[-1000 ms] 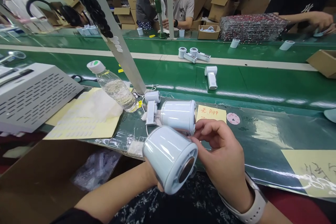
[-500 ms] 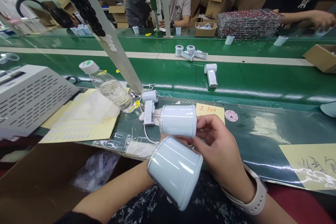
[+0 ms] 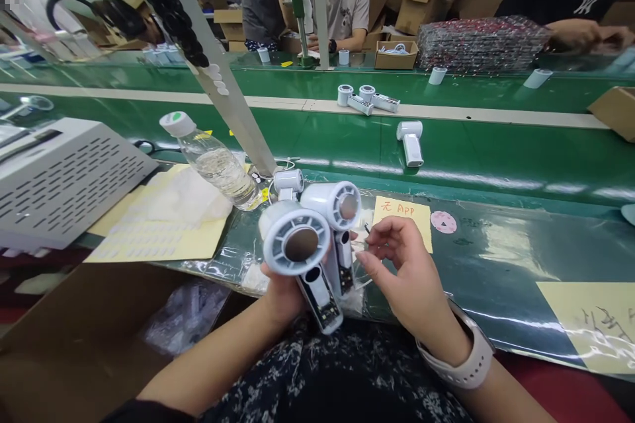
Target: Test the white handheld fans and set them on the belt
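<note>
My left hand [image 3: 284, 292] is closed around two white handheld fans, shaped like small hair dryers. The nearer fan [image 3: 270, 225] turns its round ribbed end toward me, and its handle shows an uncovered circuit board. Behind it, the second fan [image 3: 322, 197] also has its handle insides showing. To their right is my right hand [image 3: 404, 271], with curled fingers and the thumb apart from them. A small dark piece shows by its index fingertip; I cannot make out what it is. A third fan [image 3: 288, 180] is at the table edge, partly hidden behind those two.
A water bottle [image 3: 218, 165] leans by a slanted post [image 3: 248, 135]. Left stands a grey vented box [image 3: 74, 172]. On the green belt [image 3: 461, 158] lie another fan [image 3: 411, 145] and two more farther back. A yellow note [image 3: 404, 208] lies behind my right hand. Co-workers sit opposite.
My left hand has turned the two fans, so their round ribbed ends and uncovered handles now face me. My right hand has come away from the fan it was touching.
</note>
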`<state>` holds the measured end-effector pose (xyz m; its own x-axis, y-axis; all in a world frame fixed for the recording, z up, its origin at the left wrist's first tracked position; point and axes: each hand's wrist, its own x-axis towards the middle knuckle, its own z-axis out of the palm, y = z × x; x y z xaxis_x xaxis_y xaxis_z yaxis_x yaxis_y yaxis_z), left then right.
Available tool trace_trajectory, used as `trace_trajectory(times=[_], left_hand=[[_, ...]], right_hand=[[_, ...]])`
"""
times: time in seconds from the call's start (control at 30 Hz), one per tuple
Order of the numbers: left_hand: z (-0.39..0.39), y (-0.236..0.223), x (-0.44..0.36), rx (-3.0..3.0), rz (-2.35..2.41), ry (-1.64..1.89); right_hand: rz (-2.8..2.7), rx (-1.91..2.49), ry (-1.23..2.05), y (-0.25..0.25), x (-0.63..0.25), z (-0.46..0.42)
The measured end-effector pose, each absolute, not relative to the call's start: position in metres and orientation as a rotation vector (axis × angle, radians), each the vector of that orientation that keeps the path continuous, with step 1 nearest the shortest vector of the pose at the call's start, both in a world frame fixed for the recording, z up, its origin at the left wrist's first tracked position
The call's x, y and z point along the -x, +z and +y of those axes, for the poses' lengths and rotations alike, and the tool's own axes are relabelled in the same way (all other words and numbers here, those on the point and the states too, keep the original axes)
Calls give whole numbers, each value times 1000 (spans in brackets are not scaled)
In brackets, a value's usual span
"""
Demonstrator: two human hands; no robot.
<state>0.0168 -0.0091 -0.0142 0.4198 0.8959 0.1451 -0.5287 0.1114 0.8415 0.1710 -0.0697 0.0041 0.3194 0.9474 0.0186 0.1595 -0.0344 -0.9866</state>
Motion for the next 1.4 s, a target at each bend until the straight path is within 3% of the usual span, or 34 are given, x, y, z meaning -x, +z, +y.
trace_trajectory(times=[0.17,0.5,0.8,1.0,1.2,1.4], left_hand=[[21,2,18,-1076,476,1394],[23,0,65,-939,704,1514],[22,0,86,-999,704,1687],[11,-5,87,-964,766,1628],[1,-15,106,-941,824,1652],[-6,-31,111,-894,847,1582]], right_hand=[[-1343,1714,863,-24,-182,-45],[-2226,1705,302,-36,-142,11],[-2234,1741,32,-27,-135,21],[-2580,1262,194,-19,-99,44],[-2635,1561,8,-12,-103,65],[-2679,1594,99,-12,-77,68]])
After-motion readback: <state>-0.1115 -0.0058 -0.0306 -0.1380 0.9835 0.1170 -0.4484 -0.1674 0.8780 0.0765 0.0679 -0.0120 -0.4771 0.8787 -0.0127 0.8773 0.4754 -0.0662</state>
